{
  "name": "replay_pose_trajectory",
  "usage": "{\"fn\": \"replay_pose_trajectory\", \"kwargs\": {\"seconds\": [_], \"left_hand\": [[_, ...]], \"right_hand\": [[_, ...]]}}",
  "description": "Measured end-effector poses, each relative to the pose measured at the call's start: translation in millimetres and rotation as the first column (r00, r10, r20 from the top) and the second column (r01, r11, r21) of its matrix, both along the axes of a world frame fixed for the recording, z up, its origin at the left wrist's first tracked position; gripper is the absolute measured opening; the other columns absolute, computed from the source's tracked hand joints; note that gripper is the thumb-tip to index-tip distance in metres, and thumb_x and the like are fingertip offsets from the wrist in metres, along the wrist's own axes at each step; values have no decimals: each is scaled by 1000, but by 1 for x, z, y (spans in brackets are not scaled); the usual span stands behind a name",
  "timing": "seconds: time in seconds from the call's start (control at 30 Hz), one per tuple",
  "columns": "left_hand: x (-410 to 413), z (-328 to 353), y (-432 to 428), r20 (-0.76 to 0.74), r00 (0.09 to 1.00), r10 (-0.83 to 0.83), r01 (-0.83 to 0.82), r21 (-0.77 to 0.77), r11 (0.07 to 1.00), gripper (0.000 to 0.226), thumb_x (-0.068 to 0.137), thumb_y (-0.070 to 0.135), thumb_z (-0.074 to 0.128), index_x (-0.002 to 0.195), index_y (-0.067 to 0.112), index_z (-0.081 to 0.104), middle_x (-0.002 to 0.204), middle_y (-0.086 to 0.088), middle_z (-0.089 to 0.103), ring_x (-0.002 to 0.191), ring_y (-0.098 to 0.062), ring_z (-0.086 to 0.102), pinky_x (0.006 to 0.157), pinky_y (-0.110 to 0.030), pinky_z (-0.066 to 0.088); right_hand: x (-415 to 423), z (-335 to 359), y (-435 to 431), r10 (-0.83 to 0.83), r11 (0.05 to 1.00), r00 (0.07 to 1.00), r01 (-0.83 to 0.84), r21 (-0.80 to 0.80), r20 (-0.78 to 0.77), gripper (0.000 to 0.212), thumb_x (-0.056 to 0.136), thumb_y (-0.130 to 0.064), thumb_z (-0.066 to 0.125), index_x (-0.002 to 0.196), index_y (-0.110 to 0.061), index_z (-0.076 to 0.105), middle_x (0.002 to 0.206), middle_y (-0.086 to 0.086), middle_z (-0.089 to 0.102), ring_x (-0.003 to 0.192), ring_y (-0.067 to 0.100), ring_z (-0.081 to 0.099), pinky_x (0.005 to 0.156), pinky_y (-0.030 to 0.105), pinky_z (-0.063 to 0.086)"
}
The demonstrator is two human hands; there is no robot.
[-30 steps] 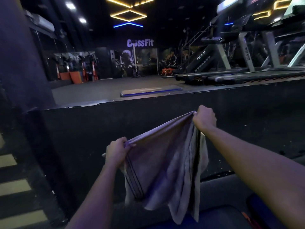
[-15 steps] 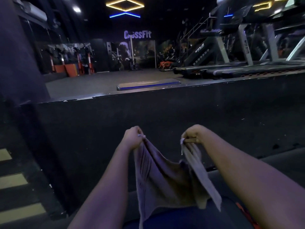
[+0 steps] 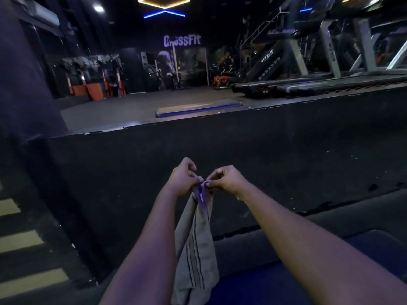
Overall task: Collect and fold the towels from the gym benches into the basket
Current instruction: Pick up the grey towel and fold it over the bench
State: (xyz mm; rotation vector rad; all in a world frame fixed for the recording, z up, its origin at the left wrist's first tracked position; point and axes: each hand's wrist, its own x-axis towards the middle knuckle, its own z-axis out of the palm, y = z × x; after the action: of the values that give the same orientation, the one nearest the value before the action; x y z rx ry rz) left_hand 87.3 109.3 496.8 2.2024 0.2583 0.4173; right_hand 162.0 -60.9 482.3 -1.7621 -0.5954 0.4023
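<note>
A grey towel [image 3: 197, 249] with dark stripes hangs folded in half lengthwise between my forearms. My left hand [image 3: 184, 176] and my right hand [image 3: 228, 178] meet at its top edge, each pinching a corner, fingertips almost touching. The towel's lower end drapes down toward a blue padded surface [image 3: 253, 287] at the bottom of the view. No basket is in sight.
A tall black platform wall [image 3: 220, 155] stands right in front of me. On top of it lie an aerobic step [image 3: 198, 106] and treadmills [image 3: 308, 84] at the right. Yellow-striped steps [image 3: 19, 238] run down the left side.
My hands came down and together, bringing the two top corners of the spread towel to meet, so it now hangs doubled and narrow.
</note>
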Motion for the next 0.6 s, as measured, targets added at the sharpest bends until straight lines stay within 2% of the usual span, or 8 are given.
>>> {"fn": "replay_pose_trajectory", "kwargs": {"seconds": [0.07,0.17,0.23,0.33,0.43,0.5,0.6], "left_hand": [[-4,1,8,2,999,-40,40,-21,999,28,86,9,70,100,12,45,81,-7,71,73,-15,65,64,-32,54],[-8,5,13,-30,998,-63,62,-24,998,17,94,10,58,104,16,46,84,-3,66,76,-14,62,70,-32,53],[-13,9,12,-62,992,-108,102,-89,991,21,95,8,57,110,11,43,88,-5,65,74,-12,60,69,-26,51],[-17,12,11,-116,974,-194,179,-126,976,39,89,4,66,116,8,38,100,-13,66,81,-16,63,72,-27,53],[-13,9,9,-146,975,-166,170,16,985,43,83,2,69,114,10,40,101,-9,68,91,-20,66,82,-34,57],[-10,9,4,-114,984,-140,154,122,980,33,84,1,64,108,12,44,96,-5,69,88,-18,66,75,-26,57],[-4,11,-3,-50,993,-108,116,202,972,25,85,-2,54,103,14,47,97,-8,65,85,-19,63,63,-16,50]], "right_hand": [[-6,-1,10,-38,999,999,37,18,9,18,79,-11,81,90,1,73,84,14,76,71,19,73,67,28,61],[-7,-6,22,-94,994,988,101,-49,123,19,77,-23,83,83,-7,74,78,7,74,65,11,65,53,20,51],[-5,-8,25,-112,990,980,123,-63,167,22,75,-29,85,77,-11,74,72,-1,70,63,5,60,51,16,44],[-2,-11,26,-114,989,974,130,-72,194,22,76,-31,83,72,-12,73,69,-3,68,65,5,58,56,20,46],[1,-11,23,-109,988,974,128,-91,198,17,79,-26,79,70,-13,72,68,-1,67,64,7,58,55,23,45],[1,-13,20,-107,991,978,119,-58,176,16,80,-24,79,71,-13,70,69,-1,67,65,8,59,56,23,46],[5,-19,13,-83,994,988,92,-62,130,14,79,-23,80,78,-11,71,75,0,70,69,9,62,60,22,50]]}}
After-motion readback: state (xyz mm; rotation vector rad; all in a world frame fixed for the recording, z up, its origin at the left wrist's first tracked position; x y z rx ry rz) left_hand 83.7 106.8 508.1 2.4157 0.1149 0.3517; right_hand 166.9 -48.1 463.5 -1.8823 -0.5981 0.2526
